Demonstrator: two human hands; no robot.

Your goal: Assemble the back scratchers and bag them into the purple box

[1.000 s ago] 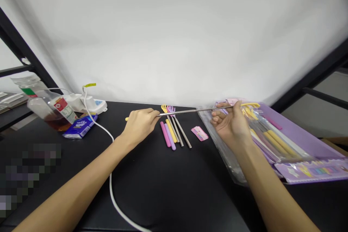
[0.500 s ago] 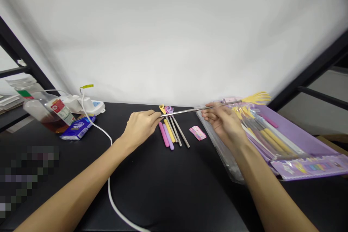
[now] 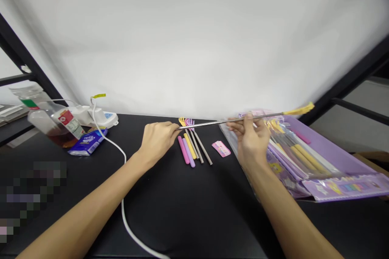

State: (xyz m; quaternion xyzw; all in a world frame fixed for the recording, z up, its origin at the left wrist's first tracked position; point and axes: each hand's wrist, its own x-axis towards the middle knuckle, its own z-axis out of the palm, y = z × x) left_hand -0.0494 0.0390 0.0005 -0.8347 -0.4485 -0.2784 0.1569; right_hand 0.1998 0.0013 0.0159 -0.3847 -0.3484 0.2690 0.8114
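A back scratcher (image 3: 206,124) with a long metal rod and a yellow claw head spans the space above the table between both hands. My left hand (image 3: 159,139) is closed on the rod's left end. Farther right, my right hand (image 3: 252,135) pinches the rod near the yellow head, which points right. Below the rod, several loose metal scratcher rods (image 3: 203,147) lie side by side, their yellow, pink and purple claws toward the wall. Beside them rest a pink sleeve (image 3: 183,150), a purple sleeve (image 3: 189,153) and a yellow sleeve (image 3: 190,146). Small pink cards (image 3: 221,148) lie to their right.
On the right, a purple tray (image 3: 331,143) carries clear-bagged back scratchers (image 3: 306,156). At left stand a bottle of brown liquid (image 3: 60,123), a blue packet (image 3: 88,141) and a white power strip (image 3: 107,119). A white cable (image 3: 124,210) runs across the black table.
My right hand has turned and shifted slightly left along the rod. The yellow claw has moved right and rotated, now seen edge-on. My left hand stays in place.
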